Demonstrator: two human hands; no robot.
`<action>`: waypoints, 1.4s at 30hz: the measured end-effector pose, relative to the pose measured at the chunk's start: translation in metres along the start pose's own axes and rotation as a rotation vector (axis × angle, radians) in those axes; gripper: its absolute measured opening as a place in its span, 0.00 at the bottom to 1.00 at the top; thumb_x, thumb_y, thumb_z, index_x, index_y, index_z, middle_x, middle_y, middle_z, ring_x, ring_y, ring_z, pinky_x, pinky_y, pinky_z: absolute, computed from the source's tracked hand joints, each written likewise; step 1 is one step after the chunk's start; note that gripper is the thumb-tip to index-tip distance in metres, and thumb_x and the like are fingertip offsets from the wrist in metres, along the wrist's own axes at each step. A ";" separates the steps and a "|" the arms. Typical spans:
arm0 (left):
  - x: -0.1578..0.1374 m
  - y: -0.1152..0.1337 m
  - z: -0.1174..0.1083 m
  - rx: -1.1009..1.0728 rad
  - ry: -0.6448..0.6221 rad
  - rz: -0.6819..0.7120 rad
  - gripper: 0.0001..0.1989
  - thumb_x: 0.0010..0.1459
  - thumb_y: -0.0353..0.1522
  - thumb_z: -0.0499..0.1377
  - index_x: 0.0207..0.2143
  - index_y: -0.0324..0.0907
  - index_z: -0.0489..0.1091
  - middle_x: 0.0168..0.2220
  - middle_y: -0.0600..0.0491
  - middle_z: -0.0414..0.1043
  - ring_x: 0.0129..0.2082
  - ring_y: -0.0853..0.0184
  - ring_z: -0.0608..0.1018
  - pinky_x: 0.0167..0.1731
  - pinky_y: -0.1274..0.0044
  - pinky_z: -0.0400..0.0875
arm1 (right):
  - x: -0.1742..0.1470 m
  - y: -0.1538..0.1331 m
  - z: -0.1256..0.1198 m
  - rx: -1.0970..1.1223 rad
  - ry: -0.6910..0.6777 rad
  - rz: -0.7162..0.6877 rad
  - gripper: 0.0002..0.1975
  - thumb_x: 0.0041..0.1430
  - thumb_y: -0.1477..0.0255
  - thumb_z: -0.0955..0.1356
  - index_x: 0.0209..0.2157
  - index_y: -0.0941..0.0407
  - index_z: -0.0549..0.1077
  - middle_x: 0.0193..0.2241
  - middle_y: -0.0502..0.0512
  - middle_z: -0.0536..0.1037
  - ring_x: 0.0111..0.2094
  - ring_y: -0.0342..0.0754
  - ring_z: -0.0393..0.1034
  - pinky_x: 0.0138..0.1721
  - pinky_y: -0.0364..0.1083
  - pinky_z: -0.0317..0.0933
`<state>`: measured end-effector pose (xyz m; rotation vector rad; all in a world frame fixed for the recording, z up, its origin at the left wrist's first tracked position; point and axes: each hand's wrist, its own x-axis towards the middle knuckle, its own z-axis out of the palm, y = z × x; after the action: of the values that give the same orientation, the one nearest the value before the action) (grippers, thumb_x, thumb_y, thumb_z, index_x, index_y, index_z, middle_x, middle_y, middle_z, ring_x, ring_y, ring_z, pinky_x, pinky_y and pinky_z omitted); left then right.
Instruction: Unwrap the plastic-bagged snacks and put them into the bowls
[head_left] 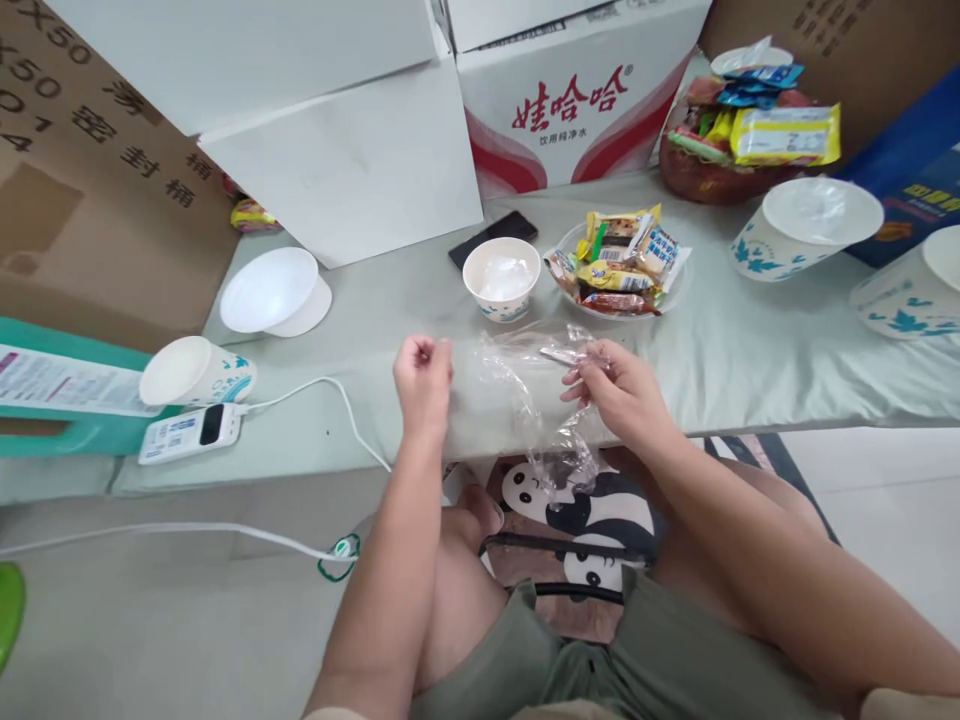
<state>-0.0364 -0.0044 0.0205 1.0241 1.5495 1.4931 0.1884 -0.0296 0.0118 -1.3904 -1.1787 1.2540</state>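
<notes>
My left hand (421,385) is closed above the cloth-covered table, fingers curled and thumb pressed in. Whether anything is pinched there I cannot make out. Between thumb and fingers, my right hand (619,388) grips crumpled clear plastic film (529,400), which spreads towards the left hand and hangs over the table's front edge. A thin silvery strip (556,356) sticks out by the right fingertips; its kind is unclear. Just behind the film stands a small paper bowl (504,308) with clear plastic inside. A plate (679,290) of wrapped snacks (619,265) lies beyond my right hand.
A black phone (517,228) lies behind the bowl. Paper tubs (787,240) stand at right, a white bowl (274,290) and a power strip (191,433) at left. Cartons (345,170) line the back. A white cable (330,382) crosses the table's left part.
</notes>
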 end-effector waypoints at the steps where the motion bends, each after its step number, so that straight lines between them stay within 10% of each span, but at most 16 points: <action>1: -0.011 -0.001 0.004 0.068 -0.046 0.030 0.16 0.55 0.35 0.62 0.21 0.43 0.59 0.19 0.60 0.57 0.20 0.74 0.62 0.22 0.80 0.57 | 0.000 0.003 0.002 0.060 0.011 0.013 0.16 0.59 0.55 0.69 0.36 0.53 0.67 0.28 0.51 0.79 0.27 0.46 0.78 0.25 0.43 0.66; 8: -0.045 -0.013 0.031 0.285 -0.257 -0.052 0.15 0.48 0.38 0.67 0.38 0.41 0.74 0.41 0.48 0.78 0.41 0.62 0.79 0.36 0.76 0.72 | -0.006 0.009 0.015 0.137 -0.130 -0.058 0.18 0.61 0.52 0.67 0.36 0.52 0.66 0.33 0.54 0.82 0.34 0.49 0.80 0.35 0.48 0.72; 16: -0.016 -0.012 0.008 0.003 0.016 -0.138 0.10 0.54 0.36 0.57 0.28 0.40 0.74 0.34 0.48 0.79 0.36 0.63 0.81 0.33 0.76 0.74 | -0.001 0.017 -0.003 0.135 -0.016 -0.027 0.18 0.63 0.51 0.66 0.41 0.51 0.70 0.36 0.54 0.83 0.34 0.49 0.80 0.33 0.47 0.70; 21: -0.028 -0.017 0.015 0.164 -0.361 -0.030 0.20 0.47 0.38 0.68 0.44 0.41 0.77 0.55 0.43 0.75 0.55 0.55 0.76 0.47 0.70 0.76 | 0.001 0.017 0.000 0.163 -0.109 -0.039 0.21 0.62 0.48 0.66 0.43 0.51 0.70 0.37 0.55 0.83 0.33 0.49 0.80 0.36 0.49 0.72; 32: -0.009 0.000 0.003 -0.062 0.053 -0.240 0.05 0.44 0.33 0.57 0.24 0.40 0.71 0.31 0.49 0.79 0.30 0.66 0.80 0.18 0.83 0.63 | 0.010 0.011 -0.015 0.295 0.052 0.091 0.11 0.58 0.63 0.68 0.41 0.51 0.70 0.27 0.49 0.81 0.25 0.46 0.77 0.28 0.44 0.68; 42: 0.000 -0.002 -0.014 -0.035 0.023 -0.266 0.10 0.51 0.38 0.62 0.31 0.41 0.71 0.26 0.54 0.75 0.20 0.72 0.76 0.14 0.84 0.58 | 0.008 0.012 -0.027 0.293 0.089 0.093 0.14 0.49 0.68 0.68 0.41 0.51 0.70 0.33 0.49 0.82 0.28 0.47 0.79 0.28 0.43 0.68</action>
<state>-0.0497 -0.0099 0.0191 0.7490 1.6006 1.3458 0.2168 -0.0240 0.0010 -1.2790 -0.8386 1.3548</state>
